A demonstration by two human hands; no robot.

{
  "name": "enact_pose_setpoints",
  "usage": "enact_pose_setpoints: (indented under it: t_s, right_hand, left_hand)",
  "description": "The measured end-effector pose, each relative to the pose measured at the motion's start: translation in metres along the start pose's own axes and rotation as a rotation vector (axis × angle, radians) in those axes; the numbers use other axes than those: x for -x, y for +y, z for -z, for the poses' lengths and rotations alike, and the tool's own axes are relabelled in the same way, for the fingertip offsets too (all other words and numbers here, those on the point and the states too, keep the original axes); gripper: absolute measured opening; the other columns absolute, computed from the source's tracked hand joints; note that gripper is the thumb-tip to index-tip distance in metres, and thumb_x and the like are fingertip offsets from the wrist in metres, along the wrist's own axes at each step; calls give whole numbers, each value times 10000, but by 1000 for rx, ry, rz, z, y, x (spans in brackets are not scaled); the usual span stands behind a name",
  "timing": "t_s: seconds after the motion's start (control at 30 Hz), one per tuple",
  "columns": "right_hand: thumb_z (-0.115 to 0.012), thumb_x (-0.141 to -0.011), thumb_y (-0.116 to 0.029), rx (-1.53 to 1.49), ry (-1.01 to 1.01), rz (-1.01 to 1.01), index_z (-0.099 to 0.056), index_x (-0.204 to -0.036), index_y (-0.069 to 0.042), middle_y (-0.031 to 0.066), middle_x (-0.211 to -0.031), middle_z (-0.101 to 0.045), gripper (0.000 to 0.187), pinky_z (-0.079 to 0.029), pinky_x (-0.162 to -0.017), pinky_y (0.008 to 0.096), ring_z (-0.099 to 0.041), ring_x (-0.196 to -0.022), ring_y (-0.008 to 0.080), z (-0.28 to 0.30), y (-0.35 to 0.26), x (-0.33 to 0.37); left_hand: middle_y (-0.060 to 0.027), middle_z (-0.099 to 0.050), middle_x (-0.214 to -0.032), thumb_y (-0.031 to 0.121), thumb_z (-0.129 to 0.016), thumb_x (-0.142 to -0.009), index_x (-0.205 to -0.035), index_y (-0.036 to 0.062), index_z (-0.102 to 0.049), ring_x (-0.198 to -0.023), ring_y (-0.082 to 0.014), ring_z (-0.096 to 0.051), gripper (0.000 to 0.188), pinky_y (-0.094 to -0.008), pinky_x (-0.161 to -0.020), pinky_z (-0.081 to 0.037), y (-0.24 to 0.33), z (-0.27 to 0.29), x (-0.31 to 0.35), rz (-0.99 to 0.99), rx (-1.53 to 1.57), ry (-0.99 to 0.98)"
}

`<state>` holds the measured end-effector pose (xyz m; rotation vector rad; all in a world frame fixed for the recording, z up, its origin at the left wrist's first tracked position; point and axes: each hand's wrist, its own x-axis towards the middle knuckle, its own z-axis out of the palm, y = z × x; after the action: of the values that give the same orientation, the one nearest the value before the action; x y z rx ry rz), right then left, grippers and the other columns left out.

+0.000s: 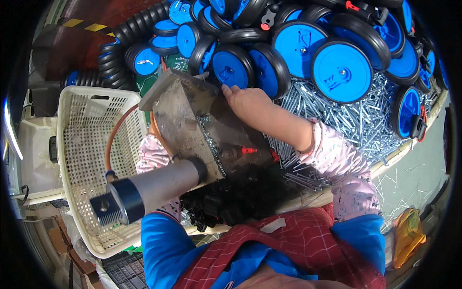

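A grey metal press (173, 106) with a cylinder (163, 190) stands in front of me. My right hand (248, 103) reaches over to the far right edge of its dark plate, beside a black-tyred blue wheel (266, 72). Its fingers are bent and close together, and whatever lies between them is hidden. My left arm passes behind the cylinder, and the press covers nearly all of my left hand (152, 126), fingers included. A red clip-like part (249, 151) lies on the plate. Small metal pieces (210, 144) line a slot in the press.
Many blue wheels (341, 72) are heaped at the back, over loose metal pins (332, 115). A white perforated basket (98, 108) stands on the left. Black parts (231, 195) are piled just before me. An orange hose (115, 137) arches to the cylinder. A yellow bag (409, 236) lies right.
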<state>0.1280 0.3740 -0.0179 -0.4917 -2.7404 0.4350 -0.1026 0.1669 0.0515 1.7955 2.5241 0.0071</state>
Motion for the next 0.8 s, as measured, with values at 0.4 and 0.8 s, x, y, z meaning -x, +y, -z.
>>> enact_pose_setpoints:
  t_s: [0.4, 0.8]
  right_hand:
    - [-604, -848, -75, 87, 19, -73, -610, -1326, -60, 77, -1051, -700, 478, -551, -551, 345, -717, -731, 248, -1, 3, -3]
    - [-647, -806, -69, 41, 49, -95, -640, -1233, -66, 68, -920, -693, 427, -534, -545, 364, -716, -735, 257, 19, 12, 0]
  left_hand:
    - [-178, -648, -1164, 149, -604, -926, -1185, 33, -633, -1092, -329, -627, 285, -397, -958, -493, -3, 5, -7, 11, 23, 0]
    - [-181, -637, -1166, 156, -641, -898, -1192, 51, -624, -1101, -344, -620, 313, -395, -961, -496, -3, 6, -11, 22, 42, 2]
